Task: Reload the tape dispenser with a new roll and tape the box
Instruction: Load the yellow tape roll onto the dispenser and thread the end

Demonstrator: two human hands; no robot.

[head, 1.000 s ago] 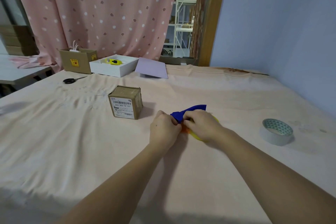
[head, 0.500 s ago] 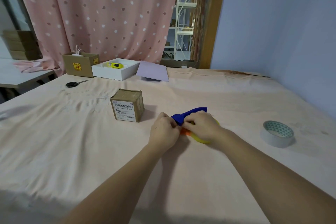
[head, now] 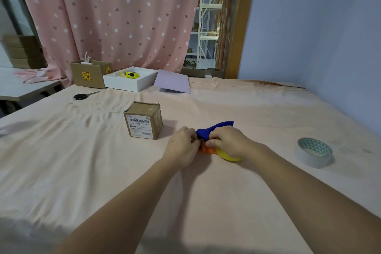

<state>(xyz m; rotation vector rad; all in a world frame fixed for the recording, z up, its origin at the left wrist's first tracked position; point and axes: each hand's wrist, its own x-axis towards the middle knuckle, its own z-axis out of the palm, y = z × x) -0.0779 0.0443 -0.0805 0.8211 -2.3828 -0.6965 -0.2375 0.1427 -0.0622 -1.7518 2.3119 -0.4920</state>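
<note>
A blue tape dispenser with orange and yellow parts lies on the cloth-covered table, mostly hidden under my hands. My right hand covers its body and presses it down. My left hand pinches at its orange front end, fingers closed on it. A small brown cardboard box with a white barcode label stands just left of my hands. A whitish tape roll with a patterned core lies flat to the right, apart from both hands.
Black scissors lie far left. At the back stand an open brown carton, a white tray with a yellow item, and a lilac sheet. A blue wall runs along the right; a pink curtain hangs behind.
Both hands stay on the dispenser with only small finger shifts. The head camera has tilted up a little, so the scene sits lower in the frame.
</note>
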